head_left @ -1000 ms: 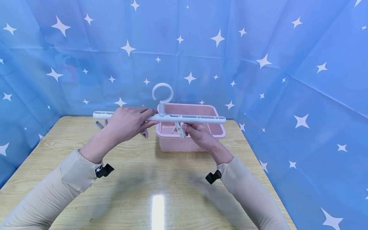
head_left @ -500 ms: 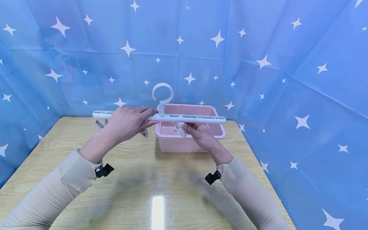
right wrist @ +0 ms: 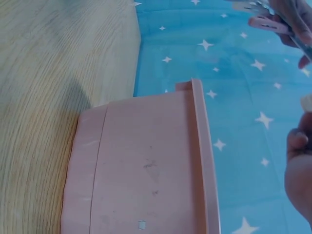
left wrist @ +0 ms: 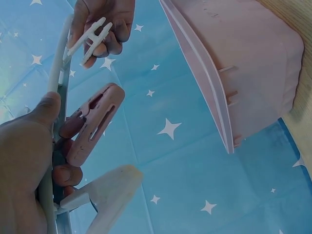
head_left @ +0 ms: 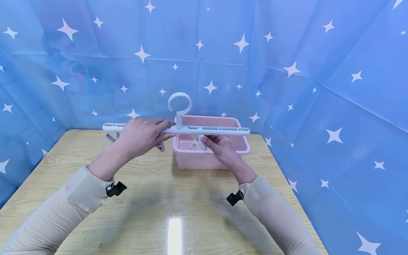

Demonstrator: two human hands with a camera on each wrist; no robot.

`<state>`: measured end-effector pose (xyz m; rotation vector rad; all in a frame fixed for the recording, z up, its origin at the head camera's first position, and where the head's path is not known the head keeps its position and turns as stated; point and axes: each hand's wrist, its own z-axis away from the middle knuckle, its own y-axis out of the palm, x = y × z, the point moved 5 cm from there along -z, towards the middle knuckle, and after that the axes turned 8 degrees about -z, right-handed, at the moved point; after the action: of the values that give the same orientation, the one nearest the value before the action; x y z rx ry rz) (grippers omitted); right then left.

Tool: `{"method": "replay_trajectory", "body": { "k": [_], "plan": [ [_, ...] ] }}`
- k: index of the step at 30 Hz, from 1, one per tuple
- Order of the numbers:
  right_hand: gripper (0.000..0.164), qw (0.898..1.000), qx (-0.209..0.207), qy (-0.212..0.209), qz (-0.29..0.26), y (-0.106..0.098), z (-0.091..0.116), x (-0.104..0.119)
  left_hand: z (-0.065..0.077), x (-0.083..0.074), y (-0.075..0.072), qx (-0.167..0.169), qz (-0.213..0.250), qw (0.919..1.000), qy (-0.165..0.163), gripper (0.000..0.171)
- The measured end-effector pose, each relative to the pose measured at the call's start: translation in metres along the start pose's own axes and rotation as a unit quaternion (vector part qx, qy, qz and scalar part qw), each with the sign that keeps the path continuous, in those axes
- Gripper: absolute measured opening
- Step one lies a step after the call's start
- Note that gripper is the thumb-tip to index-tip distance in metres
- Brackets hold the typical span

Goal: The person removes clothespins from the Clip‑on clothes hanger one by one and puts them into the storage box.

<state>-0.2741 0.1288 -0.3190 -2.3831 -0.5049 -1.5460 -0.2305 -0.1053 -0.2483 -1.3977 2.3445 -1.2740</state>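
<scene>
A white hanger with a round hook is held level above the table. My left hand grips its bar just left of the hook. Beneath the bar, my right hand pinches a white clothes clip; in the left wrist view this clip lies close against the bar's slotted part, though whether it is attached I cannot tell. Near the left fingers hangs a pink clip on the bar. Farther along that same half is a pale grey-white clip, mostly blocked by the left hand in the head view.
Behind and below the hanger's right half stands a pink plastic basin on the wooden table. A small white A-shaped piece shows inside it. A blue star-patterned curtain encloses the back and sides.
The clip in my right hand has turned more edge-on and shifted slightly up toward the bar. The left hand and hanger have hardly moved.
</scene>
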Motion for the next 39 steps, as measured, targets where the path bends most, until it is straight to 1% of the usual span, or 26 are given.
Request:
{"method": "replay_trajectory", "body": {
  "k": [2, 5, 10, 15, 18, 20, 22, 24, 26, 29, 34, 37, 39],
  "plan": [
    [0.008, 1.0, -0.008, -0.004, 0.003, 0.0, 0.0, 0.0, 0.0, 0.0, 0.001, 0.003, -0.001, 1.0, 0.0, 0.037],
    [0.011, 1.0, -0.015, -0.01, 0.007, -0.001, 0.0, 0.0, 0.001, -0.001, 0.002, 0.007, -0.003, 1.0, 0.002, 0.037],
    [0.019, 1.0, -0.016, -0.017, -0.004, -0.001, 0.0, 0.0, 0.0, -0.001, 0.002, 0.005, -0.009, 0.9999, 0.006, 0.038],
    [0.034, 0.999, -0.029, -0.013, -0.018, -0.002, 0.0, -0.001, -0.001, -0.001, 0.002, 0.001, -0.009, 0.9999, 0.008, 0.039],
    [0.031, 0.999, -0.035, -0.009, -0.016, -0.003, 0.0, -0.002, 0.0, -0.001, 0.002, 0.001, -0.013, 0.9999, 0.008, 0.042],
    [0.028, 0.999, -0.036, -0.008, -0.014, -0.004, 0.0, -0.002, 0.0, 0.0, 0.002, 0.0, -0.015, 0.9999, 0.007, 0.048],
    [0.025, 0.999, -0.036, -0.008, -0.004, -0.005, -0.001, -0.003, -0.001, 0.0, 0.002, -0.001, -0.014, 0.9999, 0.005, 0.057],
    [0.027, 0.999, -0.035, -0.006, 0.01, -0.007, -0.001, -0.003, -0.001, 0.001, 0.003, -0.003, -0.011, 0.9999, 0.001, 0.063],
    [0.031, 0.999, -0.035, -0.003, 0.027, -0.01, 0.0, -0.003, -0.001, 0.002, 0.002, -0.004, -0.009, 1.0, -0.002, 0.064],
    [0.032, 0.998, -0.034, 0.003, 0.051, -0.014, 0.001, -0.002, -0.001, 0.003, 0.002, -0.003, -0.007, 1.0, -0.004, 0.06],
    [0.018, 0.992, -0.037, 0.018, 0.115, -0.021, 0.003, -0.003, 0.0, 0.004, 0.001, 0.002, -0.004, 1.0, -0.005, 0.047],
    [0.012, 0.988, -0.031, 0.02, 0.152, -0.025, 0.003, -0.005, 0.001, 0.004, 0.001, 0.002, -0.003, 1.0, -0.009, 0.051],
    [0.009, 0.986, -0.028, 0.024, 0.162, -0.027, 0.004, -0.006, 0.002, 0.004, 0.001, 0.001, -0.003, 1.0, -0.009, 0.058]
  ]
}}
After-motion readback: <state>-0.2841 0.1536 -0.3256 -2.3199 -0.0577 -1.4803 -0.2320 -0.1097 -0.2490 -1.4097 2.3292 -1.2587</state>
